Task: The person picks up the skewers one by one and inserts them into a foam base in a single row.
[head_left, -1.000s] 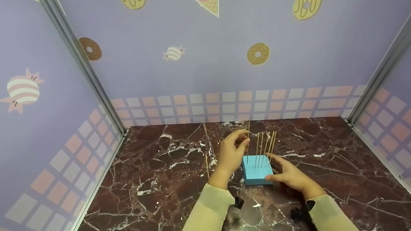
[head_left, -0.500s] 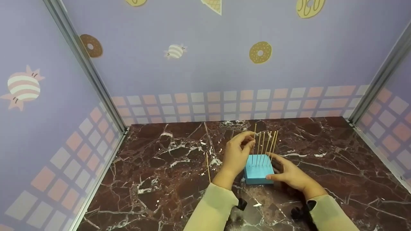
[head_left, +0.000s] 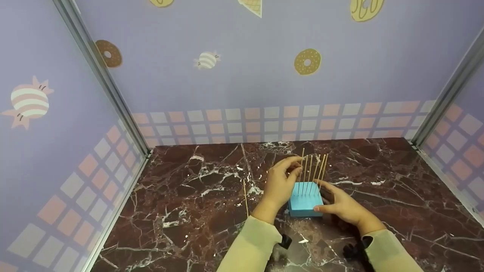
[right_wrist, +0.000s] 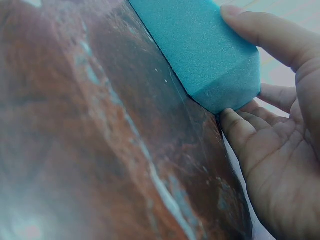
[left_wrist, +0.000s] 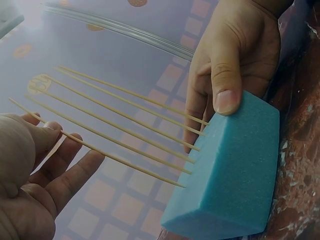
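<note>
A light-blue foam block (head_left: 306, 208) rests on the table, with several thin wooden skewers (left_wrist: 120, 127) standing in a row in its top face. My left hand (head_left: 279, 185) pinches one more skewer (left_wrist: 142, 168) near its upper end, at the row's left end. That skewer's pointed lower tip meets the block's top; whether it has sunk in I cannot tell. On the block's right side, my right hand (head_left: 343, 207) grips it, thumb on the near top edge and fingers round the far side. In the right wrist view, fingertips (right_wrist: 232, 120) touch the block's lower edge.
A loose skewer (head_left: 245, 198) lies on the dark red marbled table (head_left: 196, 226), left of my left forearm. Purple patterned panels (head_left: 249, 83) enclose the table at the back and both sides, with metal posts (head_left: 109, 90) at the corners.
My left hand has moved right with its skewer, bringing it closer to the standing row, and the skewer has lowered slightly. The right hand keeps its grip on the block.
</note>
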The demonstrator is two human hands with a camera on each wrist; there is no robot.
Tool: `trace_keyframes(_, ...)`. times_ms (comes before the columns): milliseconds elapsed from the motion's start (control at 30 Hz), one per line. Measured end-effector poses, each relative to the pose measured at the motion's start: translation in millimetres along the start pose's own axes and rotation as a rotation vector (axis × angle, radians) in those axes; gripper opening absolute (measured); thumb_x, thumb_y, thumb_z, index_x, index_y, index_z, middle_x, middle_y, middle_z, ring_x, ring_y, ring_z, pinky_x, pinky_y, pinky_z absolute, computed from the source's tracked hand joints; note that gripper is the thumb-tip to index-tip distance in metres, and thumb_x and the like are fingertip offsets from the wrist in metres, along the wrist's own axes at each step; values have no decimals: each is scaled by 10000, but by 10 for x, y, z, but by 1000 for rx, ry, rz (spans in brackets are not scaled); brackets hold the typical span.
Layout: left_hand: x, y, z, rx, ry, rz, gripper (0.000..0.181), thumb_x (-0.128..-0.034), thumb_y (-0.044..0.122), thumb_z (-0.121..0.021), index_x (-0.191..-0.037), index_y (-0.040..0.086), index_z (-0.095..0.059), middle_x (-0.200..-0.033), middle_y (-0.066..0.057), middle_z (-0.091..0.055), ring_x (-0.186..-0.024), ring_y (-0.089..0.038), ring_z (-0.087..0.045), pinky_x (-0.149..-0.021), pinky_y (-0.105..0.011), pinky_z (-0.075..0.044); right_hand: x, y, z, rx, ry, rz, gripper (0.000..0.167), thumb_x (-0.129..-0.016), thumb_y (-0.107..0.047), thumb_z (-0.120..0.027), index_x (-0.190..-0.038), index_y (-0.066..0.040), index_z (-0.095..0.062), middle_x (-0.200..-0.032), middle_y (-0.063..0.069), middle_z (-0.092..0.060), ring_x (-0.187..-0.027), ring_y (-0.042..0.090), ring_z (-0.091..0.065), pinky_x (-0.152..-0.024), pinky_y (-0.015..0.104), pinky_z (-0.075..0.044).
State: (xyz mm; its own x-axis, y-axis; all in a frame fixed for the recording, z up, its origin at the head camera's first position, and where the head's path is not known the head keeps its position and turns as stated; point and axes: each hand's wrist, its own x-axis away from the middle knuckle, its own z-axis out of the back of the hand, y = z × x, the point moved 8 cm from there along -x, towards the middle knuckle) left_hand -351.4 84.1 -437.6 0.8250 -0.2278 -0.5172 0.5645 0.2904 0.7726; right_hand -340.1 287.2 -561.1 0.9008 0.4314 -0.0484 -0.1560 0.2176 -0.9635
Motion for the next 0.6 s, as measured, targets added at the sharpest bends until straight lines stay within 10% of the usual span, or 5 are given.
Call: trace_keyframes(600,31,-68,-16,26,-32,47,239,-1091,98,-740,-1326,103,-781,-1142,-67,-817,-977,-118,-755,-869,-221,-628,-1,12,-6,-16,-10,2,1079,-992,-70,-854,-1758,115,-116,-1843,389,-67,-1690,614,-149,-1175,123,-452)
